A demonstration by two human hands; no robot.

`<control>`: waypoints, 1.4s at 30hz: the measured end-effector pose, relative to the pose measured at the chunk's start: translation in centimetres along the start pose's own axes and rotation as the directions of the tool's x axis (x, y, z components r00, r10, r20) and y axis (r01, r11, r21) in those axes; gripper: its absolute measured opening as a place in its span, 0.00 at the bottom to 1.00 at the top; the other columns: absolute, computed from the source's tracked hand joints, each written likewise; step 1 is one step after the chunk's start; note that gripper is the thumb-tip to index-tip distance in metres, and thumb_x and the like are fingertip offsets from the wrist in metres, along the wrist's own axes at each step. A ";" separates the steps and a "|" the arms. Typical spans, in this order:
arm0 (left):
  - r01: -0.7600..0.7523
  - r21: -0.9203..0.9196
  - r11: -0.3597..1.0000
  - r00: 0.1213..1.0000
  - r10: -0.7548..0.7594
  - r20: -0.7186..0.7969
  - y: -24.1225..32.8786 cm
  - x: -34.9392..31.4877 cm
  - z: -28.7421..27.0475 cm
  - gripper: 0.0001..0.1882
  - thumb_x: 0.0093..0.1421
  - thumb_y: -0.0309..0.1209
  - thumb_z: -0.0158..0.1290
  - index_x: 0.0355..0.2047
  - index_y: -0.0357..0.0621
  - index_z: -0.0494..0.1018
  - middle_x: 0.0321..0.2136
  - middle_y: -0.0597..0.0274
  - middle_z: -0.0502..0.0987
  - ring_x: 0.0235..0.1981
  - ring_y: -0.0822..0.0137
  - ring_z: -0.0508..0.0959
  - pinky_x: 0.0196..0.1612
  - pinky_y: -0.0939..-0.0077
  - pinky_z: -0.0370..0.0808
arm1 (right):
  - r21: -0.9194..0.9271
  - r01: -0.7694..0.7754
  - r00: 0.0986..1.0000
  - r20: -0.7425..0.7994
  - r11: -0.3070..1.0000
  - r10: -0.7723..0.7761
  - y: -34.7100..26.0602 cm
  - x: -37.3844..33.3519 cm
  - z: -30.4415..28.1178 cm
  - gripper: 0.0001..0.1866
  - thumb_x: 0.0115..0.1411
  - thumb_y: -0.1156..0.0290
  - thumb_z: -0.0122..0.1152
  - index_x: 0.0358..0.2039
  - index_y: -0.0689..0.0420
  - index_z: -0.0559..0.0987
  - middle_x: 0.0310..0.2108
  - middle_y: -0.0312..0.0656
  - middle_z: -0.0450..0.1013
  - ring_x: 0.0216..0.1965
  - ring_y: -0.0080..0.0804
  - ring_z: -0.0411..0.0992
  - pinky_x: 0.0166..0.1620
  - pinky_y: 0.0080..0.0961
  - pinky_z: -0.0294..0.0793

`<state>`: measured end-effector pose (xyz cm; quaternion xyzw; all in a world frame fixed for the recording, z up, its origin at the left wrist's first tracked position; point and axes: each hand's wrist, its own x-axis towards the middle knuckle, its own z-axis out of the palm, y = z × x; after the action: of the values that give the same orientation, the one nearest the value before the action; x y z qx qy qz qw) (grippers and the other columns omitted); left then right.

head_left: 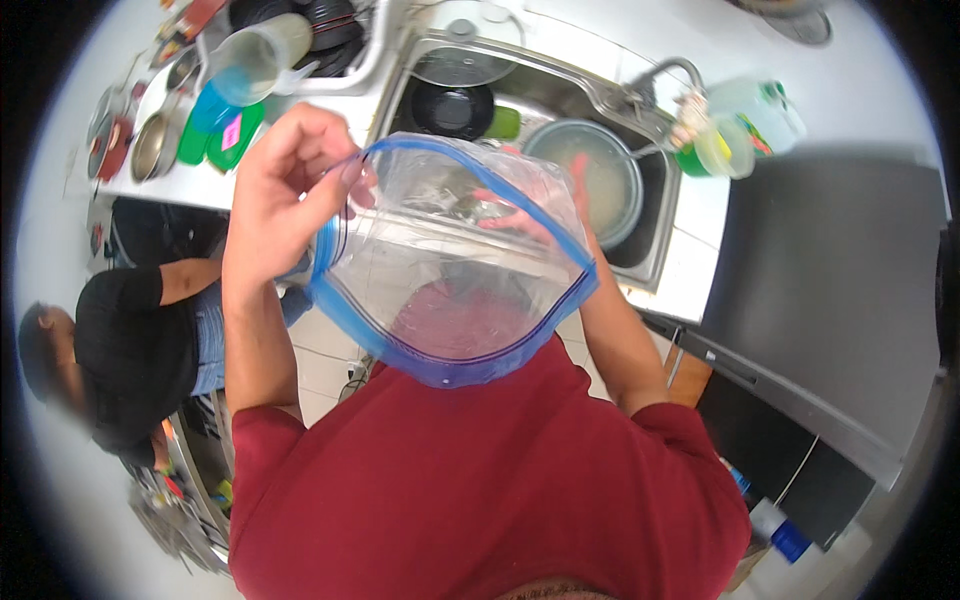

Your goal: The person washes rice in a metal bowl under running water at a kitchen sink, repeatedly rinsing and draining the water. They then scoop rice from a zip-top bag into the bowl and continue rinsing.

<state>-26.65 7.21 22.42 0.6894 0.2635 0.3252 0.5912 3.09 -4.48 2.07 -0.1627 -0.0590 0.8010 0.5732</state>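
Note:
A clear plastic zip bag (440, 290) with a blue rim hangs in front of my chest, its mouth spread wide and facing up. My left hand (290, 190) pinches the bag's left edge between thumb and fingers. Behind the bag's far right side is my right hand (535, 222), partly seen through the plastic. Its fingers are spread, and whether they press on the bag is hard to tell. Beyond it, a grey round basin (625, 170) of cloudy water stands in the steel sink (655, 235).
Left of the sink, a white dish rack (372, 70) holds black dishes; green lids (237, 137) and steel pots (153, 146) lie nearby. A faucet (660, 68) and bottles (765, 110) stand right of it. A dark fridge (820, 300) flanks my right. Another person (130, 350) stands at left.

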 end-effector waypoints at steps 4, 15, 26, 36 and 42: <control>0.123 0.092 0.988 0.968 -0.140 0.207 -4.1 5.2 5.1 0.07 0.64 0.24 0.51 0.42 0.41 0.68 0.35 0.63 0.79 0.33 0.76 0.78 0.33 0.82 0.73 | -0.185 0.479 0.852 -0.138 0.858 -0.505 0.2 -13.2 2.1 0.64 0.46 0.19 0.47 0.70 0.56 0.48 0.67 0.58 0.51 0.66 0.62 0.52 0.63 0.68 0.53; 0.229 -0.067 0.971 0.872 -0.174 0.457 -25.5 16.0 27.7 0.09 0.61 0.20 0.51 0.41 0.39 0.77 0.31 0.63 0.80 0.29 0.76 0.78 0.32 0.81 0.75 | -0.892 -0.440 0.098 0.070 -0.106 -0.993 -5.6 -22.8 9.9 0.18 0.66 0.64 0.55 0.53 0.59 0.78 0.53 0.47 0.74 0.55 0.35 0.71 0.59 0.28 0.66; 0.835 -0.278 0.475 0.549 -0.751 0.367 -24.3 8.9 25.1 0.17 0.69 0.40 0.44 0.42 0.38 0.74 0.33 0.56 0.79 0.26 0.65 0.77 0.30 0.70 0.76 | -0.694 -0.639 0.232 0.239 -0.333 -0.943 -1.6 -18.1 9.7 0.18 0.62 0.67 0.61 0.53 0.49 0.79 0.57 0.52 0.66 0.58 0.49 0.64 0.59 0.41 0.63; 0.741 -0.222 0.634 0.670 -0.671 0.319 -24.2 8.4 26.8 0.11 0.67 0.34 0.46 0.37 0.39 0.73 0.27 0.61 0.76 0.25 0.70 0.75 0.28 0.74 0.73 | -0.627 -0.603 0.414 0.282 -0.493 -0.865 -2.2 -19.3 9.0 0.18 0.59 0.69 0.62 0.51 0.47 0.81 0.56 0.50 0.67 0.57 0.49 0.64 0.60 0.40 0.61; 0.699 -0.239 0.673 0.678 -0.518 0.522 -13.6 6.1 31.4 0.07 0.64 0.30 0.52 0.40 0.42 0.71 0.31 0.61 0.78 0.28 0.70 0.78 0.32 0.75 0.77 | -0.889 -0.456 -0.164 0.133 -0.044 -0.978 0.5 -31.8 6.1 0.17 0.61 0.70 0.60 0.51 0.50 0.80 0.54 0.51 0.68 0.54 0.45 0.66 0.58 0.35 0.64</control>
<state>1.43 -6.25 7.01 0.4648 0.2759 -0.0010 0.8413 9.88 -33.89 13.85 -0.8515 -0.1910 -0.1487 0.4652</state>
